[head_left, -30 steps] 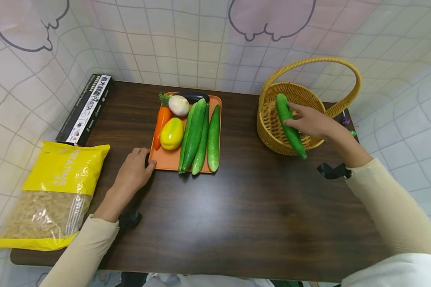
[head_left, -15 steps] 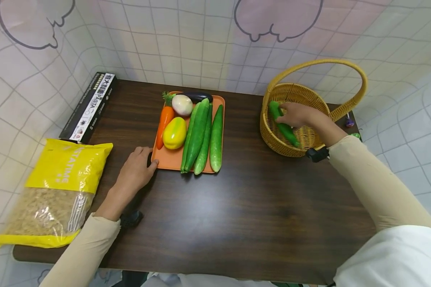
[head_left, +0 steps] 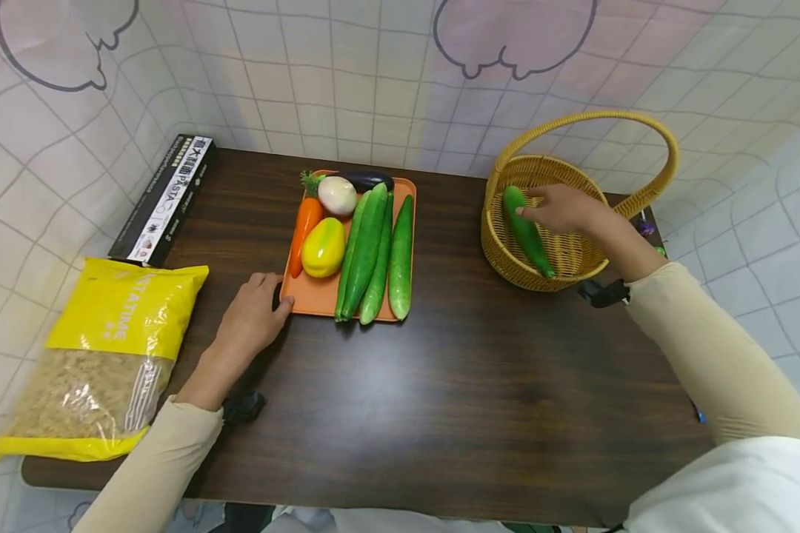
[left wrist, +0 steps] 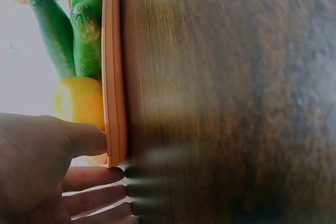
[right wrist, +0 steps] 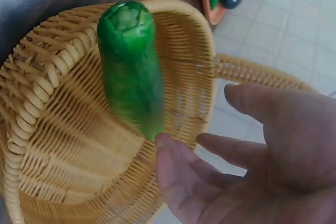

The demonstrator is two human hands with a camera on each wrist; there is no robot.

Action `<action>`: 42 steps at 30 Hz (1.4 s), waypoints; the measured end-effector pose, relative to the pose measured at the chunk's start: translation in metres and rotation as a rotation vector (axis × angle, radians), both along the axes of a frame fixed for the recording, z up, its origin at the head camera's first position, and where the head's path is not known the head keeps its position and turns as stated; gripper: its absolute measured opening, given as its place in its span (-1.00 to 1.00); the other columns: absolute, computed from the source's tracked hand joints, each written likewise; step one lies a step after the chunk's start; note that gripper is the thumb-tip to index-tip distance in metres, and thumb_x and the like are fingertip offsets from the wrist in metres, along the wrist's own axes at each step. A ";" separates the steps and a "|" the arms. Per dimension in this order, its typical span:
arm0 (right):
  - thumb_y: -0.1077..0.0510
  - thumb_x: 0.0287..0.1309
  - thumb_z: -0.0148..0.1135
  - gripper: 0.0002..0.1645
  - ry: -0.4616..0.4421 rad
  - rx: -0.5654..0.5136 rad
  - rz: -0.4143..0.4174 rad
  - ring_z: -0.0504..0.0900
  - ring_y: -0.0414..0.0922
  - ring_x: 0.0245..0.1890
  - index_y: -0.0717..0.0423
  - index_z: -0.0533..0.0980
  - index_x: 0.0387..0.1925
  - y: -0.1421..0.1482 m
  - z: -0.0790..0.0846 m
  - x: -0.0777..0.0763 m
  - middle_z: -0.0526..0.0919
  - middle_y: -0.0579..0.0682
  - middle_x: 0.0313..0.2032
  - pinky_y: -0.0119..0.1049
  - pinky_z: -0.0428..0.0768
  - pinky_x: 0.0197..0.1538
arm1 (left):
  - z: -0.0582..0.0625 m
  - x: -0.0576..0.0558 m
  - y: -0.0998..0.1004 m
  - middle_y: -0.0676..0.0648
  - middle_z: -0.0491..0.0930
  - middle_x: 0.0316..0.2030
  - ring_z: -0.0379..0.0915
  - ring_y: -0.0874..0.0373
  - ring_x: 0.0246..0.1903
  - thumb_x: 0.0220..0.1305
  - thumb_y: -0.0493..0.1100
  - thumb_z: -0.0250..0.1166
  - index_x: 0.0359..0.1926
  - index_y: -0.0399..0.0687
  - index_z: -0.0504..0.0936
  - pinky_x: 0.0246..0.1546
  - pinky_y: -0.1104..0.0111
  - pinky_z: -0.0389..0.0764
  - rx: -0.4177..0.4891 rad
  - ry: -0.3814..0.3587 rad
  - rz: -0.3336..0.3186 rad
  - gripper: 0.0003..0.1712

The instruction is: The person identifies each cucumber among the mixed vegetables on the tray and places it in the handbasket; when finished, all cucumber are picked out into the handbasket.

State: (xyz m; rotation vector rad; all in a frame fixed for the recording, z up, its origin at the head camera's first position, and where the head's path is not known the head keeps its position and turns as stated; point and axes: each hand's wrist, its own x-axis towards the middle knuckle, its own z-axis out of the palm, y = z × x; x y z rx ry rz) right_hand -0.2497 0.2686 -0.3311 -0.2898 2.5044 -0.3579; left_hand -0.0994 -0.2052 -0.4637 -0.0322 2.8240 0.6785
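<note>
Far left: yellow plastic bag with a clear lower panel showing tan pieces [head_left: 116, 307], on the dark brown wood-grain bench [head_left: 440, 407]. Behind it, long black-and-white box lettered PASTA [head_left: 163, 200]. Left grip [head_left: 253, 314], bare hand: at near-left corner of flat orange tray [head_left: 316, 300], thumb on the rim, other fingers nearly straight just outside, no clear pinch; probably steadying. On the tray, left to right: orange carrot with leafy green top [head_left: 306, 228], rounded glossy yellow vegetable [head_left: 323, 248], round white vegetable [head_left: 337, 195], shiny dark purple eggplant [head_left: 367, 180] along far edge, long green cucumbers [head_left: 367, 252] side by side, one partly on top. Well right of tray: round tan wicker basket [head_left: 502, 257], tall arched handle [head_left: 670, 155]. Inside it, slanted: single long green cucumber [head_left: 528, 231]. Right grip [head_left: 563, 209], bare hand: over basket, released, fingers spread; fingertip near cucumber's lower end, contact unclear. Step, my read: setting cucumber in basket, nearly done. Next move calls for drawing the hand out without nudging it, then perhaps reaching back to the tray.
</note>
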 end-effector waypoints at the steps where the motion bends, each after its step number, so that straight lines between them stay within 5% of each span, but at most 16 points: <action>1: -0.23 0.51 -0.14 -0.11 0.023 0.010 0.008 0.39 0.38 0.21 0.31 -0.01 0.53 0.000 0.002 0.002 0.25 0.49 0.34 0.28 0.40 0.17 | 0.000 0.000 0.000 -0.39 0.24 0.30 0.21 -0.32 0.23 0.48 -0.05 0.19 0.38 -0.38 0.30 0.23 -0.21 0.32 0.000 0.001 0.001 -0.36; 7: -0.30 0.48 -0.14 -0.10 0.110 -0.004 0.000 0.38 0.38 0.20 0.28 0.10 0.51 -0.007 0.017 0.021 0.39 0.44 0.25 0.31 0.38 0.15 | 0.000 0.001 0.000 -0.39 0.24 0.30 0.21 -0.32 0.24 0.48 -0.05 0.19 0.38 -0.37 0.30 0.23 -0.21 0.32 -0.007 -0.001 0.008 -0.35; 17: -0.37 0.42 -0.10 -0.14 0.215 -0.184 0.006 0.53 0.15 0.04 0.06 0.17 0.51 -0.054 0.041 0.066 0.54 0.20 0.11 0.18 0.45 0.10 | 0.001 0.002 -0.003 -0.40 0.24 0.30 0.21 -0.32 0.24 0.48 -0.05 0.19 0.38 -0.37 0.31 0.23 -0.21 0.31 0.003 0.008 0.010 -0.36; 22: -0.35 0.41 -0.04 -0.10 0.242 -0.300 -0.003 0.55 0.07 0.02 0.00 0.06 0.56 -0.085 0.026 0.073 0.54 0.12 0.11 0.09 0.49 0.09 | -0.001 0.001 -0.003 -0.40 0.24 0.31 0.21 -0.32 0.24 0.48 -0.05 0.19 0.38 -0.38 0.31 0.22 -0.21 0.32 0.001 0.009 0.009 -0.36; 30: -0.36 0.40 -0.02 -0.03 0.198 -0.386 -0.008 0.53 -0.01 -0.01 -0.01 -0.06 0.59 -0.151 -0.024 0.066 0.43 0.14 0.15 -0.04 0.54 0.02 | -0.001 0.000 -0.002 -0.40 0.26 0.29 0.23 -0.32 0.23 0.48 -0.05 0.19 0.37 -0.39 0.32 0.22 -0.20 0.34 0.006 0.023 0.000 -0.36; 37: -0.37 0.39 -0.01 -0.01 0.170 -0.334 -0.018 0.05 0.10 0.49 -0.06 -0.11 0.60 -0.201 -0.050 0.052 0.09 0.19 0.50 0.09 0.20 0.40 | 0.001 -0.001 -0.002 -0.41 0.27 0.29 0.23 -0.32 0.23 0.47 -0.05 0.19 0.37 -0.39 0.33 0.22 -0.20 0.34 0.002 0.024 0.003 -0.37; 42: -0.38 0.35 0.03 0.07 0.147 -0.279 -0.042 0.11 0.21 0.45 -0.10 -0.23 0.61 -0.220 -0.058 0.051 -0.07 0.31 0.51 0.14 0.18 0.40 | 0.000 0.000 -0.002 -0.40 0.26 0.30 0.23 -0.31 0.24 0.48 -0.05 0.19 0.37 -0.38 0.32 0.22 -0.20 0.34 0.008 0.025 0.002 -0.37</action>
